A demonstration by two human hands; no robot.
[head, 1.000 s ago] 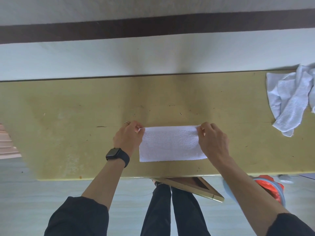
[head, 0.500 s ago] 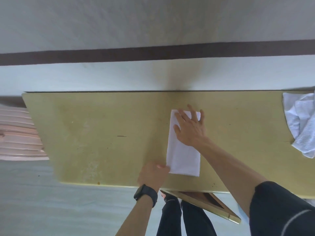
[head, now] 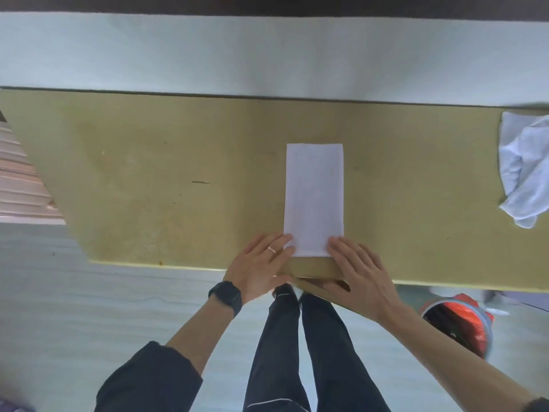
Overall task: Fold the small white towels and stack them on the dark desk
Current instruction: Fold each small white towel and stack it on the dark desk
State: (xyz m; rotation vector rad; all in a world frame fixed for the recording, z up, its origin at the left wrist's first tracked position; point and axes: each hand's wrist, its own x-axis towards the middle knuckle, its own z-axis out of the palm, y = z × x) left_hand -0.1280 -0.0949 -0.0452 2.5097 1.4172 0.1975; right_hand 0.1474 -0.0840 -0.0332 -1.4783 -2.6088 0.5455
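Observation:
A folded white towel (head: 314, 197) lies as a long narrow strip on the yellowish desk top (head: 166, 173), running away from me. My left hand (head: 261, 267) lies flat at the strip's near left corner, fingertips touching the cloth. My right hand (head: 358, 273) lies flat at the near right corner, fingertips on the towel's edge. Neither hand grips anything. A heap of crumpled white towels (head: 525, 168) sits at the desk's far right.
A pale wall (head: 267, 55) runs right behind the desk. The desk's front edge (head: 178, 265) is just under my wrists. A round bin with an orange liner (head: 459, 325) stands on the floor at right. A pink slatted object (head: 20, 185) is at left.
The towel lay crosswise a second ago, pinched at both top corners. It now lies lengthwise. My right hand has slid from its far end to the near corner, and the left has opened flat.

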